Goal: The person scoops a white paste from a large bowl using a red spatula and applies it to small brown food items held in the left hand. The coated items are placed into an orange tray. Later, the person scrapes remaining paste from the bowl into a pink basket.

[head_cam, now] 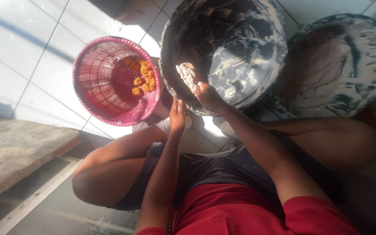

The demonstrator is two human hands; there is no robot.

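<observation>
My right hand (203, 89) reaches over the near rim of a large dark basin (257, 26) smeared with white batter, and its fingers are coated and closed on a lump of pale batter (187, 74). My left hand (178, 115) rests against the basin's outer wall just below the rim, fingers together, with nothing visibly in it. A pink plastic basket (93, 76) stands left of the basin and holds several orange fried pieces (142, 78).
A second batter-smeared basin (362, 48) stands to the right. My bent knees and dark shorts fill the lower middle. A concrete slab (18, 148) lies at the lower left on the white tiled floor (18, 52).
</observation>
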